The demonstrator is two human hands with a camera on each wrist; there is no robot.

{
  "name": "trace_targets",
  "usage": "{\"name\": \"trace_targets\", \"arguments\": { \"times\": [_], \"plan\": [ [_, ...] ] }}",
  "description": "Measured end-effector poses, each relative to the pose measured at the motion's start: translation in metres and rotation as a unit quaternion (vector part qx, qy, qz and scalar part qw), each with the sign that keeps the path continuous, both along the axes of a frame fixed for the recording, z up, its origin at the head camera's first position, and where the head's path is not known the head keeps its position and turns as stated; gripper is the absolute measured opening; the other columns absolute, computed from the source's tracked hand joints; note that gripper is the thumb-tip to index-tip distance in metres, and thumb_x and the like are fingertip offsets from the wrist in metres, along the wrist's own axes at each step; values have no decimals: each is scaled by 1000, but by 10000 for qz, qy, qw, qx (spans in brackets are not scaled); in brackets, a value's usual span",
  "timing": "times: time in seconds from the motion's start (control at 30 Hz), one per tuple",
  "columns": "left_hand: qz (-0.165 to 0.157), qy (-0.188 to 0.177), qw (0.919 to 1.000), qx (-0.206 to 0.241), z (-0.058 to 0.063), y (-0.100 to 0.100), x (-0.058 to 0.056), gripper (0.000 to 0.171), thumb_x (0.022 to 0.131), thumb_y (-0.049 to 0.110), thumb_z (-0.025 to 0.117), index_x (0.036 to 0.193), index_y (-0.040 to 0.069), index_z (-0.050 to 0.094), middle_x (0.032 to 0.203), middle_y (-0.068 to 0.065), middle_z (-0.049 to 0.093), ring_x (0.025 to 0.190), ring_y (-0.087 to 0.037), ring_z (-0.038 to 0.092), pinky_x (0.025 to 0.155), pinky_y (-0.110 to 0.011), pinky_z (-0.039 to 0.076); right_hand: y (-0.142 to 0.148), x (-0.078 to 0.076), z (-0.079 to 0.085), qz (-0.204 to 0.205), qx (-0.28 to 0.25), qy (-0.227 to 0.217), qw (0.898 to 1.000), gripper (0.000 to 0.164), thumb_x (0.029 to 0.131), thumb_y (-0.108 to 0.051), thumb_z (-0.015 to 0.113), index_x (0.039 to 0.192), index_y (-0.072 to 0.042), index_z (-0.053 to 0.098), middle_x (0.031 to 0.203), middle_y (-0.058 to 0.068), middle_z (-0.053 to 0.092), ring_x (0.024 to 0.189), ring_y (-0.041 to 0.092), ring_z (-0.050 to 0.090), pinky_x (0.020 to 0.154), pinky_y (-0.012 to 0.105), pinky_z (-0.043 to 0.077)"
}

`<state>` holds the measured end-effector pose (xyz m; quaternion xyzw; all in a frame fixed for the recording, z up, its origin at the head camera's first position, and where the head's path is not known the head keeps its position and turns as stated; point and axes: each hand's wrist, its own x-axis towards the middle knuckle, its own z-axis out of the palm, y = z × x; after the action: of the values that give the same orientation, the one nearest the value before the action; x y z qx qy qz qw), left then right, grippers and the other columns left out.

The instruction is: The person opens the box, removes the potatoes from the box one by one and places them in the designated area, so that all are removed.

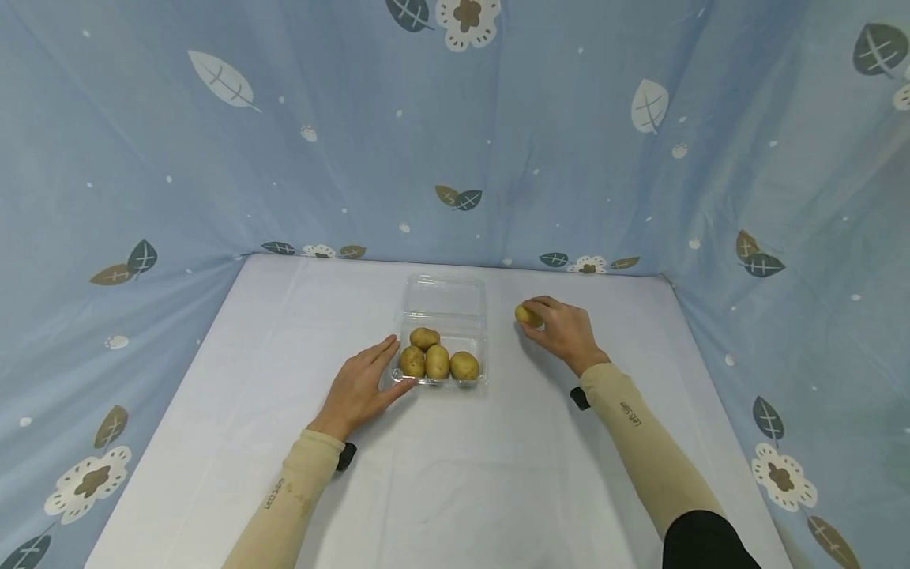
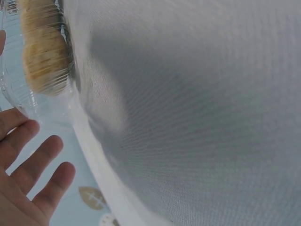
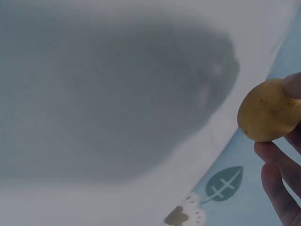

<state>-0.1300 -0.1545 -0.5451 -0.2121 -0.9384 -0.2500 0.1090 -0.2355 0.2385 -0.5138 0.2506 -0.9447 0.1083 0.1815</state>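
Several potatoes sit in the front half of a clear plastic clamshell box, whose lid lies folded back, away from the person. The left hand touches the box at its left side and front left corner, fingers extended. In the left wrist view its fingertips are spread beside the clear wall, with potatoes showing through. To the right of the box, the right hand pinches one potato above the table. The right wrist view shows this potato between thumb and fingers.
A white cloth covers the table. Blue curtains printed with leaves and flowers rise behind it and along both sides. Both forearms wear beige sleeves, with dark straps at the wrists.
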Motion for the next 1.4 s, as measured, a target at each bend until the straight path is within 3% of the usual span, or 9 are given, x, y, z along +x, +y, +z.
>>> {"name": "trace_targets", "arguments": {
  "times": [0.2,0.37,0.67,1.4],
  "plan": [
    [9,-33,10000,-14,0,0,1,83,90,57,70,147,1,52,152,-12,50,134,-34,52,108,-53,44,4,1,-13,-179,-159,-251,9994,40,83,-30,86,117,-13,75,114,7,74,79,25,74,61,40,60],
    [-13,41,10000,26,0,1,1,82,89,55,72,146,0,52,151,-14,51,134,-35,52,108,-53,44,3,1,-21,-163,-293,-285,9990,41,84,-30,85,121,-13,74,117,7,72,95,27,72,73,43,61],
    [-29,95,9999,64,-1,1,2,83,88,54,74,146,-1,53,150,-15,51,133,-36,53,107,-54,45,2,2,-24,-164,-266,-644,9974,48,84,-34,85,126,-15,71,121,8,70,106,30,66,86,47,58],
    [9,-119,9999,-37,-1,0,-2,83,91,59,69,148,1,51,154,-11,48,136,-34,50,110,-53,43,-3,5,-24,-153,-338,-752,9965,46,85,-35,84,125,-15,71,122,6,69,108,28,64,90,46,56]
  ]
}}
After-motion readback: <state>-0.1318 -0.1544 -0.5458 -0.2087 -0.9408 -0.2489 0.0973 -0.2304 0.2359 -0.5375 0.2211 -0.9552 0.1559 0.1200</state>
